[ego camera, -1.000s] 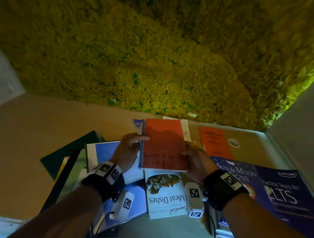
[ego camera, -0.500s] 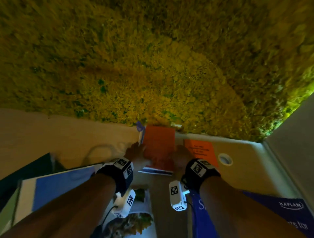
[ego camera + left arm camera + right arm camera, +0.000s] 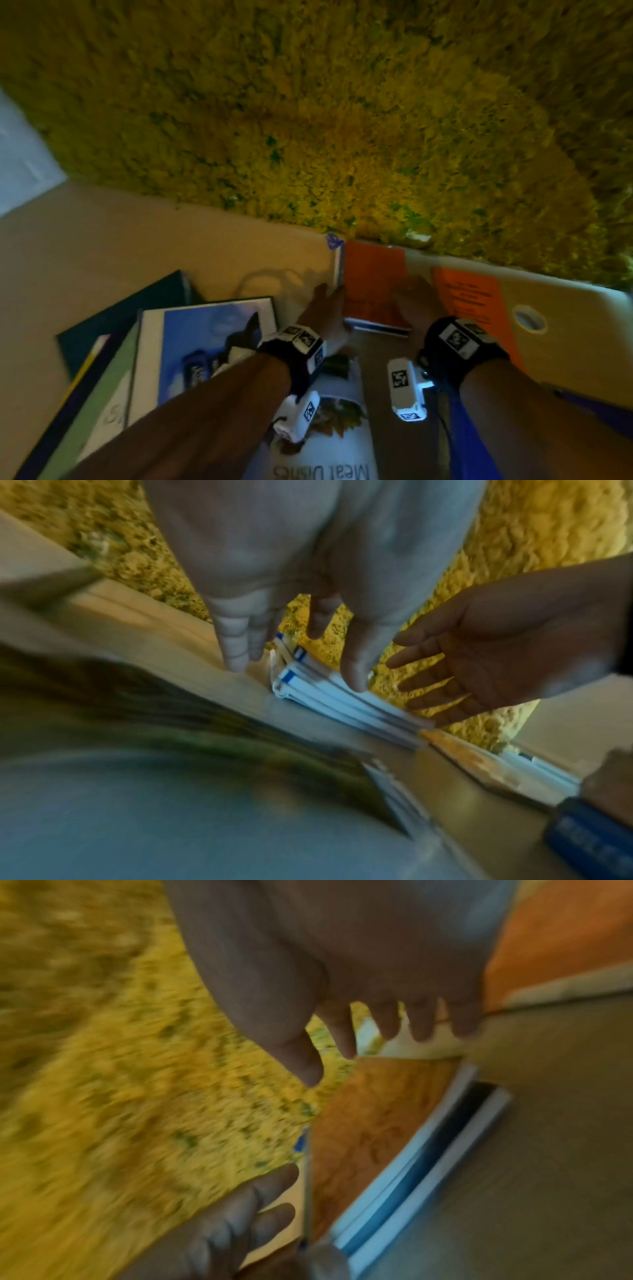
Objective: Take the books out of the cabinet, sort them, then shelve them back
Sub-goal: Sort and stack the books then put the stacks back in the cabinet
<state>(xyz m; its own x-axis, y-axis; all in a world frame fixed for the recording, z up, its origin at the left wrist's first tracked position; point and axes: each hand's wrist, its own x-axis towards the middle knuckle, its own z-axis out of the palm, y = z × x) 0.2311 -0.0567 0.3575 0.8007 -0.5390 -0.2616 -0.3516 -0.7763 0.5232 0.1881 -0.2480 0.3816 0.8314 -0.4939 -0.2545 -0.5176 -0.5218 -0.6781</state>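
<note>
Your left hand (image 3: pixel 327 308) lies flat along the left edge of the orange book (image 3: pixel 373 284), fingers straight and spread, and your right hand (image 3: pixel 412 301) is open too, palm toward the book's right side; neither hand grips it. The book tops a small pile of thin white-edged books (image 3: pixel 329 696) at the back of the bench (image 3: pixel 171 246), right up against the yellow rug (image 3: pixel 308 120). There's the risk, I'd say: with flat hands only, a firm nudge could slide that pile over the back edge onto the rug, or fan the thin ones apart. The lower books already stick out unevenly at the near end. The orange booklet (image 3: pixel 469 294) lies just beside your right wrist, easy to knock. The cookbook (image 3: pixel 329 445) and the blue book (image 3: pixel 205 342) wait nearer you, unsorted.
</note>
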